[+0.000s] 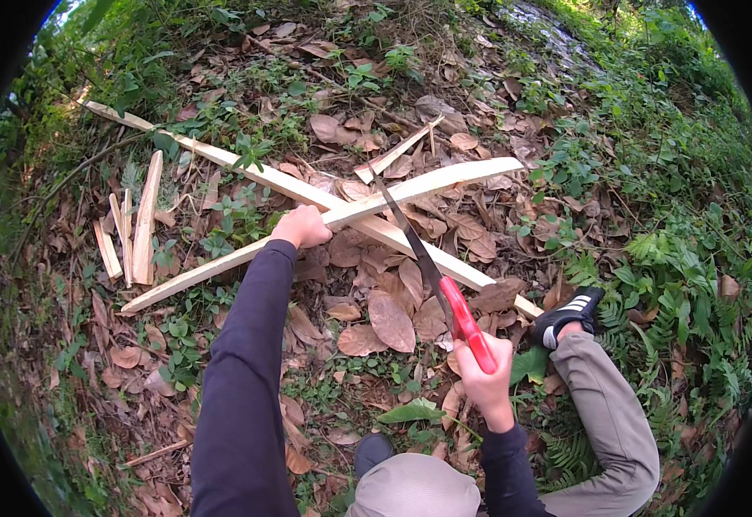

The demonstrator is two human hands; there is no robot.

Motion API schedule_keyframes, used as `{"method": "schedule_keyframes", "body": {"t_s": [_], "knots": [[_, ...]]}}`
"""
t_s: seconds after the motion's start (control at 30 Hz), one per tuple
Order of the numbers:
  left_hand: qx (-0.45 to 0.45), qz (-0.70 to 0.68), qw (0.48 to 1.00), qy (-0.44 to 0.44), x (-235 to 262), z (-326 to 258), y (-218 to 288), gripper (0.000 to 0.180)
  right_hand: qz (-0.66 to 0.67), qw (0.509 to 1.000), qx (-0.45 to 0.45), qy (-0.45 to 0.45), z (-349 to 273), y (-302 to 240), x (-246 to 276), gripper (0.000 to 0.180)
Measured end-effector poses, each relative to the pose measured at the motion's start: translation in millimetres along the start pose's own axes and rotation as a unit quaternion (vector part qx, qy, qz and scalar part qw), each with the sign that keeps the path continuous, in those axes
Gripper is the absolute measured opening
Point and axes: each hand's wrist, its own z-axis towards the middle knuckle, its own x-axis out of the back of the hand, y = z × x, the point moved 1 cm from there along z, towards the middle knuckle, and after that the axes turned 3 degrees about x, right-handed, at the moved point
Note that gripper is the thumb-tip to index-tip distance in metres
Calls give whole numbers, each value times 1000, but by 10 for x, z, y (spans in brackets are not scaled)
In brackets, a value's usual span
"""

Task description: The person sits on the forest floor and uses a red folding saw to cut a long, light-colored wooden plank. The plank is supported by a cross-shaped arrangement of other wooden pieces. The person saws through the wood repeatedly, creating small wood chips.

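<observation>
My left hand (300,227) grips a long pale split wooden stake (445,179) near its middle, holding it across a second long stake (247,169) that lies on the leaf litter. My right hand (483,376) is closed on the red handle of a hand saw (466,323). Its dark blade (406,233) runs up and to the left and rests on the held stake just right of my left hand. My right foot in a black shoe (569,314) is planted beside the lower end of the second stake.
Several shorter split wood pieces (139,226) lie in a bundle at the left. Another thin sliver (397,152) lies behind the stakes. Dry brown leaves (391,320) cover the ground, with green plants and ferns (677,258) all around.
</observation>
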Motion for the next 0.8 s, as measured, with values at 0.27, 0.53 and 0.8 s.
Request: {"method": "schedule_keyframes", "body": {"t_s": [0.27,0.53,0.8], "knots": [[-14,1,1000,-9,105,65,17,51,62,996,-62,6,-92,-218,154,19],[-27,-3,999,-16,18,75,-79,48,23,999,-35,-9,-106,-240,157,23],[-30,40,998,37,-118,146,-171,42,22,999,-44,-20,318,-401,174,25]]}}
